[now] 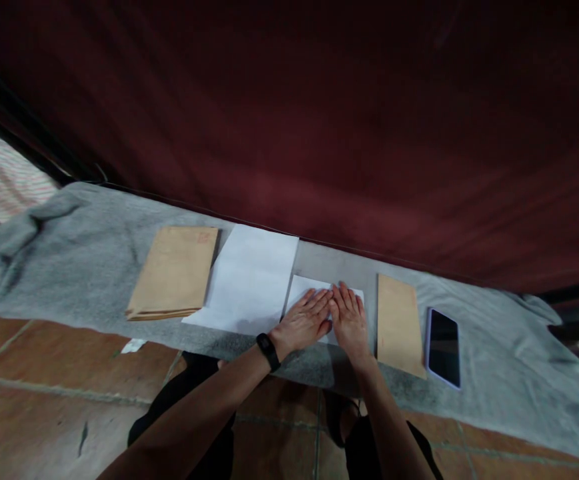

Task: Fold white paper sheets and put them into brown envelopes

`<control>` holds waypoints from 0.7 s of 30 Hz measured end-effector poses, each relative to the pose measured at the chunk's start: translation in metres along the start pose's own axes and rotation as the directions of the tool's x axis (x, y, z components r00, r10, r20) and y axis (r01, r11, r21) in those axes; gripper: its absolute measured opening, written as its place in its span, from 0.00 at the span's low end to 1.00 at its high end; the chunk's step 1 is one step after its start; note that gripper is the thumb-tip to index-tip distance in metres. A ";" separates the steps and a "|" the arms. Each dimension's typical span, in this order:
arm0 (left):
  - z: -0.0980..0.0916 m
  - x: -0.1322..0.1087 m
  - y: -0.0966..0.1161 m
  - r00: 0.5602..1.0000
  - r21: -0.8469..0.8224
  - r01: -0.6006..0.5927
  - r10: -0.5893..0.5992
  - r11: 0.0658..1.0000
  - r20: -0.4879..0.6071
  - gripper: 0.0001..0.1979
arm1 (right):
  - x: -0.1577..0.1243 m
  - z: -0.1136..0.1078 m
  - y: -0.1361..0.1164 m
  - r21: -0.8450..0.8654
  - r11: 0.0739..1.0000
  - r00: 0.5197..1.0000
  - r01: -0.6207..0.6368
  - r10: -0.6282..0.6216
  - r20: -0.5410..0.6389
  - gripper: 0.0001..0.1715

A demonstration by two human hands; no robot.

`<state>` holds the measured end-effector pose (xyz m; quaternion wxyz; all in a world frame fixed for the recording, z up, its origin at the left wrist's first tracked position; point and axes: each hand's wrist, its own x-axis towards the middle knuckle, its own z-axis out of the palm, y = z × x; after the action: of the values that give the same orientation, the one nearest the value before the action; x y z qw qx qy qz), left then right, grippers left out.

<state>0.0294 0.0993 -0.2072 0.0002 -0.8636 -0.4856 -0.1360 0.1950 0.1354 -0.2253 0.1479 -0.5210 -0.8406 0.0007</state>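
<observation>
Bare forearms (206, 413) reach up from the bottom edge, a black band (268, 352) on the left wrist, and here we are at the cloth-covered counter (339, 263)! Left hand (303, 322): spread flat, palm down, fingers stretched out, gripping nothing, pressing on a small white paper (299, 288). Right hand (349, 320): just as flat, just as free of any grip, lying on the same paper, and the two meet around the fingertips. Left fingers slant to the upper right; right fingers aim away from the body, leaning slightly left.

And the paper itself? It sits between a larger white sheet (254, 280) on the left and a single brown envelope (400, 327) on the right. Its long axis appears to run sideways along the counter, the far edge dipping a little to the right. The envelope's long side points away from the body, with a phone (444, 347) lying dark-screened just beside it. Far left, a stack of brown envelopes (176, 270), a reddish mark in its corner too small to read.

Hard to call: the hands cover most of the small paper, near edge included, so any fold cannot be told. Both forearms are cut off below, and the dark red backdrop (289, 133) fades into shadow up top.
</observation>
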 end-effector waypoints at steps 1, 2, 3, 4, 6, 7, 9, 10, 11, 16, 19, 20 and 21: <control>0.000 0.001 0.000 1.000 0.003 0.007 -0.007 1.000 0.001 0.27 | 0.000 0.000 0.000 -0.011 1.000 1.000 0.004 -0.004 -0.004 0.29; 0.000 0.001 0.000 1.000 0.007 0.013 -0.013 1.000 0.000 0.27 | -0.001 0.000 0.000 -0.020 1.000 1.000 0.012 -0.012 -0.009 0.29; 0.000 0.002 -0.001 1.000 0.011 0.017 -0.017 1.000 -0.001 0.27 | -0.001 0.000 0.000 -0.029 0.999 1.000 0.026 -0.026 -0.010 0.29; 0.000 0.002 -0.001 1.000 0.014 0.019 -0.019 1.000 -0.003 0.27 | -0.002 -0.001 0.000 -0.038 0.998 0.999 0.040 -0.041 -0.008 0.29; 0.000 0.003 -0.004 1.000 0.019 0.025 -0.025 1.000 -0.009 0.27 | -0.002 -0.002 0.000 -0.056 0.997 0.999 0.054 -0.054 0.001 0.28; 0.001 0.003 -0.005 0.999 0.020 0.030 -0.030 0.999 -0.011 0.27 | -0.002 -0.002 0.000 -0.063 0.997 0.999 0.050 -0.050 0.005 0.28; 0.001 0.003 -0.008 0.999 0.021 0.042 -0.042 0.999 -0.012 0.28 | -0.002 -0.003 0.000 -0.077 0.997 1.000 0.025 -0.025 0.001 0.28; 0.002 0.003 -0.010 0.999 0.021 0.046 -0.046 0.999 -0.010 0.28 | -0.002 -0.003 0.000 -0.081 0.997 1.000 0.012 -0.013 -0.003 0.28; 0.003 0.003 -0.011 0.999 0.020 0.048 -0.047 0.999 -0.007 0.28 | -0.002 -0.003 0.000 -0.085 0.996 1.000 0.006 -0.006 -0.003 0.28; 0.007 0.004 -0.016 0.996 0.029 0.088 -0.087 0.996 -0.017 0.28 | -0.005 0.000 0.001 -0.092 0.994 0.998 -0.053 0.051 -0.022 0.29; 0.009 0.004 -0.017 0.992 0.044 0.125 -0.124 0.991 -0.029 0.29 | -0.006 0.001 0.001 -0.093 0.992 0.996 -0.091 0.089 -0.026 0.29; 0.009 0.004 -0.018 0.992 0.049 0.127 -0.125 0.991 -0.031 0.29 | -0.006 0.001 0.001 -0.093 0.991 0.995 -0.097 0.095 -0.024 0.29; 0.009 0.004 -0.018 0.992 0.053 0.123 -0.122 0.991 -0.032 0.29 | -0.006 0.001 0.001 -0.092 0.990 0.994 -0.104 0.102 -0.024 0.30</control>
<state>0.0189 0.1137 -0.2175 0.0224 -0.8297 -0.5412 -0.1348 0.1986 0.1304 -0.2276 0.1310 -0.5701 -0.8102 -0.0360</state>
